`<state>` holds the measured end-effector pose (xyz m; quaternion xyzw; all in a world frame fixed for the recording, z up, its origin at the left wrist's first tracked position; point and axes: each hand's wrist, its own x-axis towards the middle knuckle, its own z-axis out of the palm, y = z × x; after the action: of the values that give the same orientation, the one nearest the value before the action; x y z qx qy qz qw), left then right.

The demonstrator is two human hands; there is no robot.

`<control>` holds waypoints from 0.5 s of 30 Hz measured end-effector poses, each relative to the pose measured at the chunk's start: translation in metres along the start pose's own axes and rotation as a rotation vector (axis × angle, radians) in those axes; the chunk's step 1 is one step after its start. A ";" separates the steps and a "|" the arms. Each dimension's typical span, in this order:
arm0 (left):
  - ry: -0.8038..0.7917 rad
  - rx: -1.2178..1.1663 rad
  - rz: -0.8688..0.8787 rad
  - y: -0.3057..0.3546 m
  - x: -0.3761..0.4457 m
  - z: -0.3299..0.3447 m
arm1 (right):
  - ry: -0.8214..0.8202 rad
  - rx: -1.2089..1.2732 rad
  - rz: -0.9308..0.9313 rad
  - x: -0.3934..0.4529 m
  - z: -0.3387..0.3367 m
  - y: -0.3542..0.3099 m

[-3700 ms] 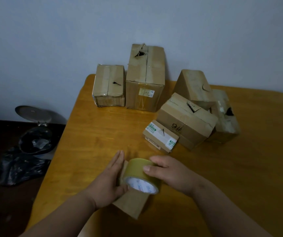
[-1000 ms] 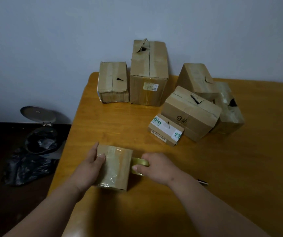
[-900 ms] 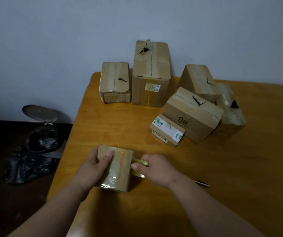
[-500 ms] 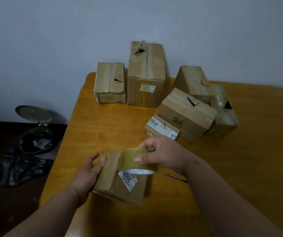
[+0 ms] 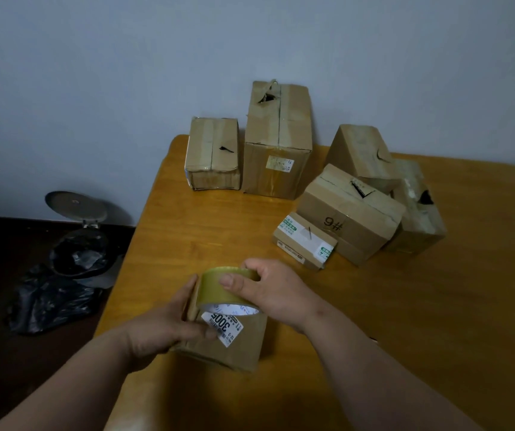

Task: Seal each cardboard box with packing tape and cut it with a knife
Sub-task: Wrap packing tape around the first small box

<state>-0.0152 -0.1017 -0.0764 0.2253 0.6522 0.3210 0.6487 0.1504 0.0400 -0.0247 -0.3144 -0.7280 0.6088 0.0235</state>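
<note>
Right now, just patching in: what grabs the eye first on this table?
Front and centre, the right hand grips a tape roll over a small box that the left hand holds tilted. Behind, six more boxes cluster toward the table's far side, several with torn holes on top. A lidded bin stands on the floor at left.

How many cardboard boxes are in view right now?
7. One in the left hand, under the tape roll. Six at the table's far side: back-left box, tall box, tilted box, 9# box, labelled box, rightmost box.
</note>
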 end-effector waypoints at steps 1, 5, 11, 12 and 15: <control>0.027 -0.023 0.011 -0.003 0.002 0.003 | -0.005 0.000 -0.002 0.000 0.001 -0.002; 0.102 -0.121 0.037 -0.018 0.006 0.005 | -0.085 0.079 0.057 -0.003 -0.001 0.000; 0.129 -0.185 0.033 -0.027 0.012 0.000 | -0.042 -0.177 -0.007 -0.012 -0.022 0.002; 0.128 -0.201 0.029 -0.028 0.013 0.000 | -0.001 -0.228 -0.012 -0.015 -0.031 0.005; 0.120 -0.248 0.018 -0.033 0.013 0.001 | 0.026 -0.324 0.046 -0.025 -0.055 0.018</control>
<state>-0.0110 -0.1154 -0.1092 0.1297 0.6432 0.4176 0.6285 0.2012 0.0774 -0.0182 -0.3384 -0.8088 0.4799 -0.0319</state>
